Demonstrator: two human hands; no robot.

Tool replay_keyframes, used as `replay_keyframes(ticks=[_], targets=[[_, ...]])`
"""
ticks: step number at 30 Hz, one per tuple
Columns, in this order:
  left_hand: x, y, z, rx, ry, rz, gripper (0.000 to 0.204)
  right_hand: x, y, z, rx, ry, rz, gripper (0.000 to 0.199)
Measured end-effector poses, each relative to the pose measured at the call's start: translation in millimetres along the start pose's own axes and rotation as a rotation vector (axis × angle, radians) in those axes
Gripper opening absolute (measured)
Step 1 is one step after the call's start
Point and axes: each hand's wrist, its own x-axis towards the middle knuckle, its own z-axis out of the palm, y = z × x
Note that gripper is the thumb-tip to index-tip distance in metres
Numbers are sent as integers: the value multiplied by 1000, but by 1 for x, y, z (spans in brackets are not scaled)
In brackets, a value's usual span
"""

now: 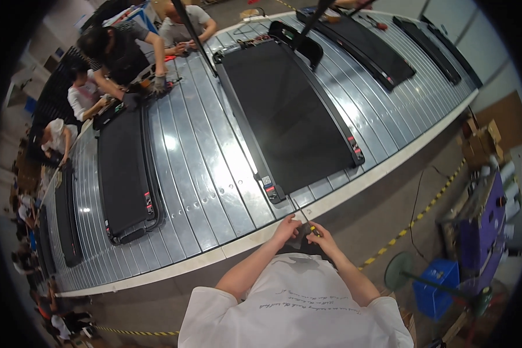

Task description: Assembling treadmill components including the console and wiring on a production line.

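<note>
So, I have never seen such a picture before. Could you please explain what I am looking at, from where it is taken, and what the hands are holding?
This is one picture, taken by a wide camera worn on a person's head and looking down, so straight edges bend near the rim. The white shirt at the bottom is that person's own. Their left hand and right hand meet at the edge of a long grey slatted conveyor. Together they hold a small slim tool with a yellow part; I cannot tell exactly what it is. On the conveyor lie flat black treadmill bases; the nearest one is just ahead of the hands. Other workers stand at the far side, on the upper left.
</note>
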Motion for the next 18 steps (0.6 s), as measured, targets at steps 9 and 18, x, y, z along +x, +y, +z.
replay_keyframes(ticks=[9,18], targets=[[67,-13,-40,-332,-62,-154,30,40,62,32,-4,116,-82,54],[85,-18,-1,-29,57,-171,38,51,98,0,-880,396,-518,48]])
